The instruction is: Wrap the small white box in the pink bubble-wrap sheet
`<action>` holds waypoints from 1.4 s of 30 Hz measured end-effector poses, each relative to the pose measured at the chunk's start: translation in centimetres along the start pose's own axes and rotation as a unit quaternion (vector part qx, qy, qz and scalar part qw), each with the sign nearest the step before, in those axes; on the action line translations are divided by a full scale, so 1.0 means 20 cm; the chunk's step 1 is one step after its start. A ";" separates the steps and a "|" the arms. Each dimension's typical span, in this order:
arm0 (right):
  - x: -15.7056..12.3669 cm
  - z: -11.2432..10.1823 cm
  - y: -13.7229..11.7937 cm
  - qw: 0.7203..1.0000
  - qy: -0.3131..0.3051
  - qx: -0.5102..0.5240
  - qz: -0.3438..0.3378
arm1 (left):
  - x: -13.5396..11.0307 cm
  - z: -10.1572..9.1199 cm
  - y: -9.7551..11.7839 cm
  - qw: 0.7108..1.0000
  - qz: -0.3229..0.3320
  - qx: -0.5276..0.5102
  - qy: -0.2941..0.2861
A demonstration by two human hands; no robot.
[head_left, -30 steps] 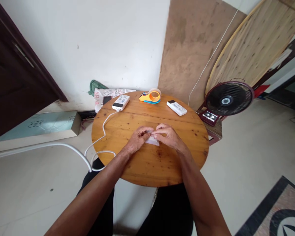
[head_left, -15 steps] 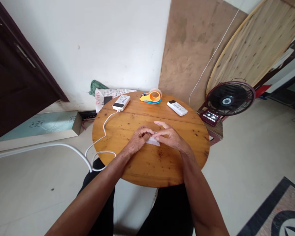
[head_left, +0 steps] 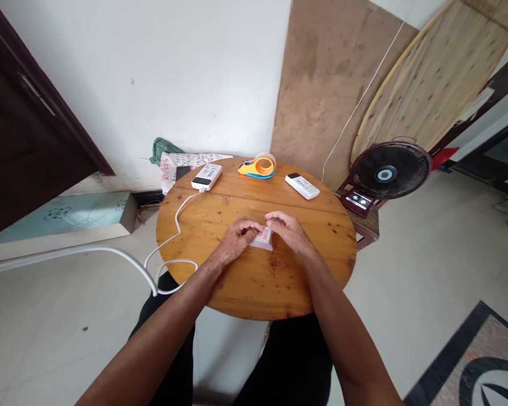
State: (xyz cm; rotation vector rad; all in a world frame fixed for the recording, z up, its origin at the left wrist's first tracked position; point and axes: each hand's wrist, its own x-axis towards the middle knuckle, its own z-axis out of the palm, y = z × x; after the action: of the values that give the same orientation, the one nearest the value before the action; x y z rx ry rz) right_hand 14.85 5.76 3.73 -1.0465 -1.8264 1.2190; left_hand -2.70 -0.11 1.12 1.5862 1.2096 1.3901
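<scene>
On the round wooden table point(head_left: 254, 287), both my hands meet at the middle over a small white packet point(head_left: 262, 240). My left hand point(head_left: 236, 239) has its fingers curled and pinches the packet's left edge. My right hand point(head_left: 288, 232) is curled too, gripping the packet's right edge. The packet lies on or just above the tabletop; a small red mark shows on its top. Part of it is hidden under my fingers.
At the table's far side lie a white power bank point(head_left: 207, 176) with a white cable point(head_left: 175, 225) trailing off the left edge, an orange tape dispenser point(head_left: 258, 166) and a second white device point(head_left: 302, 186). A black fan point(head_left: 388, 173) stands to the right. Boards lean on the wall.
My right hand's fingers, stretched out half a second ago, have curled onto the packet's right edge. The packet now shows more plainly between the two hands.
</scene>
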 end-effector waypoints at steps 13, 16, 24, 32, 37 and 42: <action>0.00 0.05 0.01 0.997 -0.047 0.035 0.040 | -0.01 0.00 0.02 1.000 -0.004 -0.021 -0.007; 0.00 0.05 0.00 0.997 -0.050 0.046 0.039 | -0.01 0.00 0.02 0.999 -0.010 -0.030 -0.009; -0.01 0.05 0.00 0.994 -0.067 0.071 0.046 | -0.01 0.00 0.00 0.980 -0.109 -0.164 -0.004; 0.00 0.04 0.00 0.995 -0.078 0.054 0.039 | 0.00 0.01 -0.01 0.973 -0.116 -0.197 0.003; 0.00 0.04 0.00 0.996 -0.086 0.034 0.010 | -0.01 0.01 0.02 0.978 -0.118 -0.174 0.003; 0.00 0.03 0.01 0.994 -0.098 0.039 -0.005 | -0.01 0.01 0.01 0.981 -0.112 -0.161 -0.007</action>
State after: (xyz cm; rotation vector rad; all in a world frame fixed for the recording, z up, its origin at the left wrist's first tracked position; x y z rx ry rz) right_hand 14.32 5.50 3.30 -0.8995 -1.9123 1.4178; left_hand -2.45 -0.27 1.16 1.1970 1.0565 1.3479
